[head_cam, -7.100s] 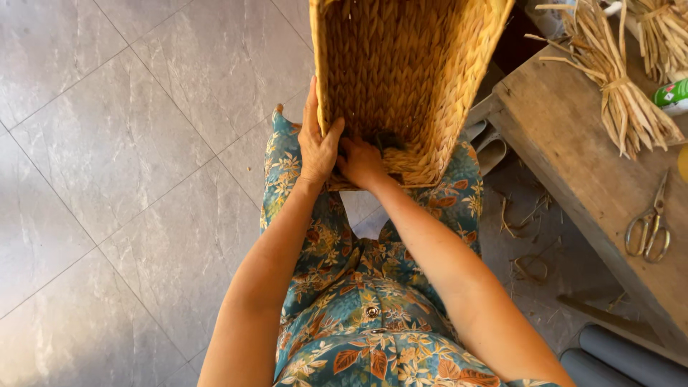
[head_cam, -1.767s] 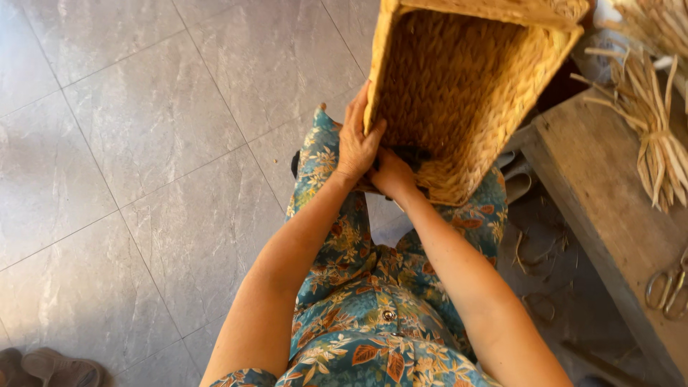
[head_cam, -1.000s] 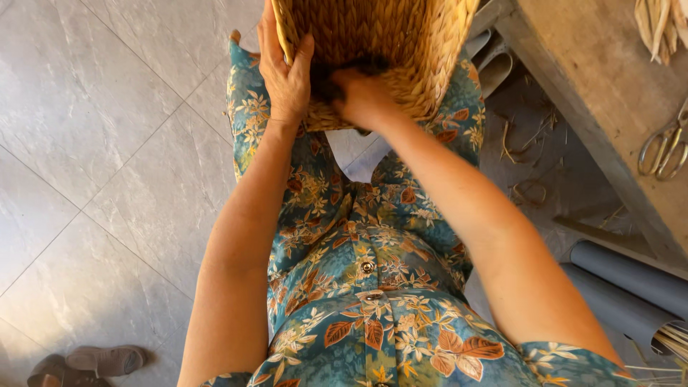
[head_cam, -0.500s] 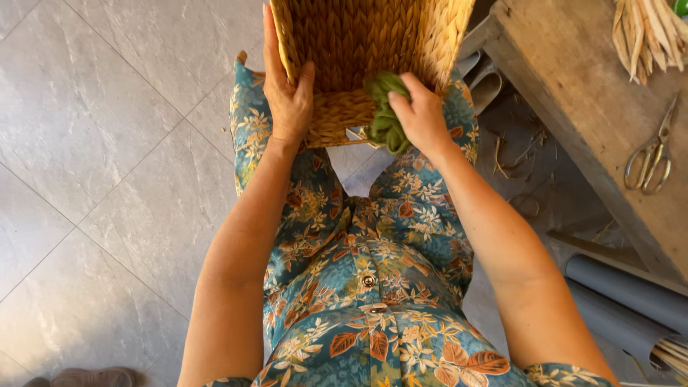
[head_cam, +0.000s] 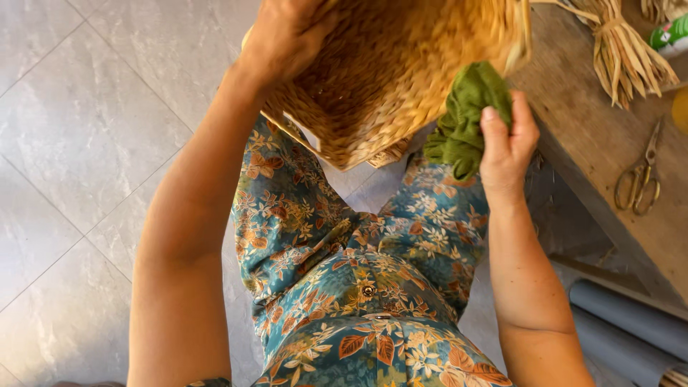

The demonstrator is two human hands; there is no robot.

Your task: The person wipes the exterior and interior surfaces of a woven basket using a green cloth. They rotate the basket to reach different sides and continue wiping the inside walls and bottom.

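The left arm rises from the lower left of the frame toward the upper middle, bare, nearly straight, with the forearm running up and slightly rightward. The left hand (head_cam: 287, 32) sits at the top edge of the frame, back toward the camera, wrist bent, fingers curled over and gripping; the fingertips are cut off by the frame's top. The right arm comes up from the lower right, forearm almost vertical, elbow near the bottom edge. The right hand (head_cam: 505, 140) is in the upper right of centre, back facing the camera, fingers closed in a pinching clutch with the thumb pointing up. The two hands are well apart.
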